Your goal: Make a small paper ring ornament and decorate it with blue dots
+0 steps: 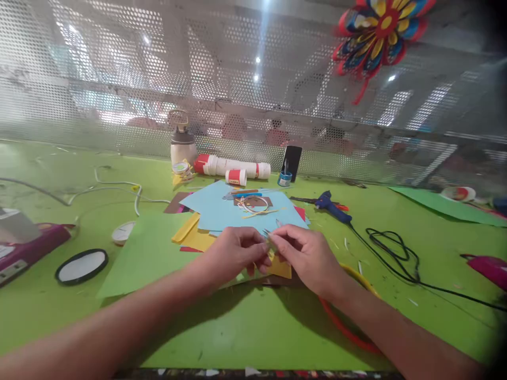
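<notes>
Two hands, left hand [237, 252] and right hand [304, 253], pinch a tiny pale paper scrap [270, 244] in narrow grips above the yellow card sheet [282, 267] on the green bench [237, 327]; it looks light, flimsy, best held by its edges.

Bright overhead light, wide-angle bend, soft focus throughout.
Lit from ceiling lamps seen as white glare spots through the perforated screen [253, 79], with a pale streak running down from the top. Soft shadows thrown toward the camera under both forearms on the green table [245, 327]. Strongly bowed at the edges, darkened at the right corners. Slightly blurred at the fingertips and across the far background.
</notes>
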Tool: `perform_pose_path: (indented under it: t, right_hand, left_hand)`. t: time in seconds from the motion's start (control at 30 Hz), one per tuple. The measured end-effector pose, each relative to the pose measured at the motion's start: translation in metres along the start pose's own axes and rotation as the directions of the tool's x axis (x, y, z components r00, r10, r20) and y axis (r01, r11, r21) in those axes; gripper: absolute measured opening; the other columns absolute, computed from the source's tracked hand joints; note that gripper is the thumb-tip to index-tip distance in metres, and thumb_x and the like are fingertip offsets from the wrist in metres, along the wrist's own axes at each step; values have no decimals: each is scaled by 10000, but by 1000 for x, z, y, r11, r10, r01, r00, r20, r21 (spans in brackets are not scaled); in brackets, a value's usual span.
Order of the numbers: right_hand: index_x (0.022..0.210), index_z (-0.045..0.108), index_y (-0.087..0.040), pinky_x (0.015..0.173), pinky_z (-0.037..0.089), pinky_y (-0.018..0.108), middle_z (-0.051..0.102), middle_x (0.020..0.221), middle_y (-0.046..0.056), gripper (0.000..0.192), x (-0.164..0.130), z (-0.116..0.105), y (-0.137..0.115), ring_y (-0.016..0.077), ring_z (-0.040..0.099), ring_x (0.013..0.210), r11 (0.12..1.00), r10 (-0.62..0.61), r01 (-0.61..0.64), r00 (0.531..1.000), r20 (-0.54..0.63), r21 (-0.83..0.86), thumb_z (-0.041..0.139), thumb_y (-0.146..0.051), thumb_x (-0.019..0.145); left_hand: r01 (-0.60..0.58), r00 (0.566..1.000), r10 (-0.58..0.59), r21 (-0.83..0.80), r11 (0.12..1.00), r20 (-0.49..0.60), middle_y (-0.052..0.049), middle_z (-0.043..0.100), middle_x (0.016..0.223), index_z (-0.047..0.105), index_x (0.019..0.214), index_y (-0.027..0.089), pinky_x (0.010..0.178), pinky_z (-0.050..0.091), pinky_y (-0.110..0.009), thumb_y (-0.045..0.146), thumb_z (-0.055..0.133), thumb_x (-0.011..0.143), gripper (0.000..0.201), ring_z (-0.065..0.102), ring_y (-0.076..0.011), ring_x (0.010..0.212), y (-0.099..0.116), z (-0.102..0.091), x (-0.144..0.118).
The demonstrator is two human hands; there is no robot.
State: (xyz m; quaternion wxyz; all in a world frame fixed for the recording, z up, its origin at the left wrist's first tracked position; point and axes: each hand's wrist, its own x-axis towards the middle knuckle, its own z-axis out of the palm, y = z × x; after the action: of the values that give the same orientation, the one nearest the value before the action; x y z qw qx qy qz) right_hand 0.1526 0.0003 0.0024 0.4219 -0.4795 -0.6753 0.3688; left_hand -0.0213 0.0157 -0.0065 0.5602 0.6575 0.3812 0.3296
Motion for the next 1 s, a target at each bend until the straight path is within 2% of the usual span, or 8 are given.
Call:
perform_pose_path:
  t: [0.17, 0.27, 0.37, 0.57, 1.0]
  right_hand:
    - [796, 674, -163, 600, 423, 252, 574, 636, -22, 246, 0, -2, 0, 112, 503, 604, 996, 29, -31, 999, 15, 81, 647, -401, 854]
    - [848, 636, -164, 588, 457, 261, 598, 670, -6, 345, 3, -5, 0, 120, 550, 602, 979, 92, -94, 996, 17, 181, 603, -507, 869]
    - [825, 617, -163, 578, 458, 262, 605, 693, 3, 354, 2, -7, 0, 116, 555, 600, 958, 135, -145, 989, 54, 247, 597, -513, 870]
    - [741, 626, -157, 603, 435, 258, 589, 648, -18, 235, -4, -5, -2, 98, 518, 590, 952, 128, -163, 981, 147, 258, 673, -367, 837]
    - [814, 655, -165, 621, 434, 256, 606, 686, -18, 156, -5, -8, -3, 102, 522, 627, 924, 148, -180, 982, 118, 338, 648, -320, 832]
  left_hand:
    - [58, 998, -57, -108, 993, 6, -37, 697, 666, 568, 734, 151, 533, 464, -228, 414, 653, 795, 283, 631, -117, 574, 4, -1, -4]
    - [57, 998, -63, -212, 976, -20, -46, 710, 685, 587, 723, 140, 566, 473, -237, 393, 698, 789, 284, 631, -116, 594, 5, -4, -4]
    - [36, 998, -52, -301, 953, -43, -52, 718, 708, 605, 725, 133, 582, 475, -251, 382, 735, 777, 286, 639, -126, 614, 4, -5, -4]
    - [5, 999, -15, -297, 955, -30, -54, 725, 737, 640, 742, 124, 616, 488, -254, 350, 733, 806, 253, 639, -123, 641, 2, -6, -4]
    - [-12, 1000, 17, -307, 952, 16, -63, 743, 776, 651, 779, 129, 639, 511, -250, 298, 686, 862, 192, 664, -133, 677, -1, -8, -6]
